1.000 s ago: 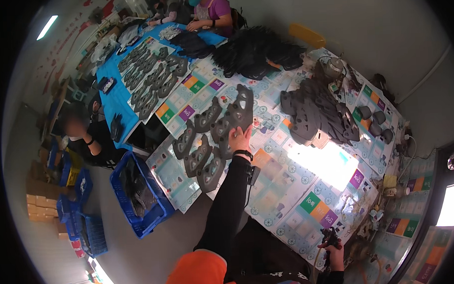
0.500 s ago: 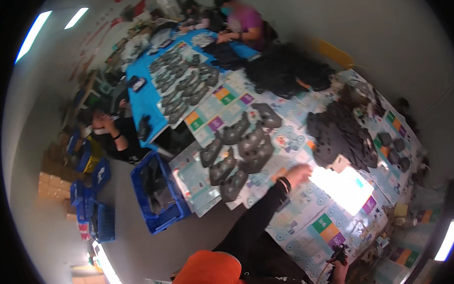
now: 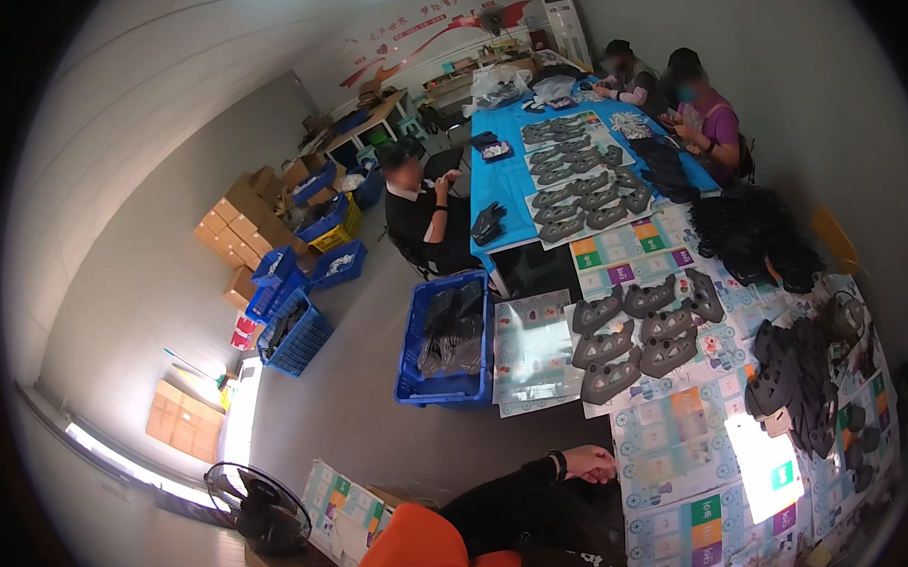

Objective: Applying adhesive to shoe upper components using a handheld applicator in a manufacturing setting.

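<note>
Grey openwork pieces (image 3: pixel 667 323) lie in short rows on the patterned table (image 3: pixel 667 506), towards its left edge. We see the left hand (image 3: pixel 588 464), in a black sleeve (image 3: pixel 512 501), just beside that edge, nearer to us than the pieces and apart from them. Its fingers bend inward; we cannot tell whether they close on anything. Our right hand lies outside the view, so we cannot tell its grip. Towards the table's right edge we find a heap of dark pieces (image 3: pixel 796 392), with small dark rounded pieces (image 3: pixel 860 441) beside it. Left of the table stands a blue crate (image 3: pixel 443 396). Beyond, we note a blue cover (image 3: pixel 511 207), a person in black (image 3: pixel 422 225) at its left edge and a person in purple (image 3: pixel 721 126) at its right.
</note>
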Motion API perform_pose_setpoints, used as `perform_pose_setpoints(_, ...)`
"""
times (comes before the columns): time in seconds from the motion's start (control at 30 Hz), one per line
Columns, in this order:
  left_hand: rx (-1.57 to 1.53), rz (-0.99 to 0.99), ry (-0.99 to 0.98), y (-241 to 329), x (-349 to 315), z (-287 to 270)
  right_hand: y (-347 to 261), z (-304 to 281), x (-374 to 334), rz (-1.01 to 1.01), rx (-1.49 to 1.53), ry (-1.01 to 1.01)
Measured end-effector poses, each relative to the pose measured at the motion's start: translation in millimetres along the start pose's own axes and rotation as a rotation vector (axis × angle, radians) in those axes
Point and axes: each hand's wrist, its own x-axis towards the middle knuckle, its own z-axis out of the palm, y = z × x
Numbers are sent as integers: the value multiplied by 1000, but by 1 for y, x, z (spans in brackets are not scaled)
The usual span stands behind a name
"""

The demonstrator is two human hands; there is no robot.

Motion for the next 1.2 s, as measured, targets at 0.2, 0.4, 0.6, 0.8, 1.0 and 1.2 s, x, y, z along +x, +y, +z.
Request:
perform_pose_setpoints(0.2,-97,32,26,2,-42,-26,21,29,3,-44,-304,-20)
perform_pose_setpoints(0.4,23,72,-29,24,-48,-37,-25,-37,-24,-53,-245,18)
perform_pose_setpoints(0.6,75,144,-72,43,-50,-79,-68,-44,-24,-141,-33,50)
perform_pose_setpoints(0.8,5,189,21,30,-70,-128,-131,-70,-38,-432,81,54)
perform_pose_setpoints(1.0,-80,188,101,-1,-103,-181,-185,-89,-58,-532,71,-27)
perform_pose_setpoints(1.2,-173,264,174,-41,-134,-251,-253,-107,-92,-521,-87,-13)
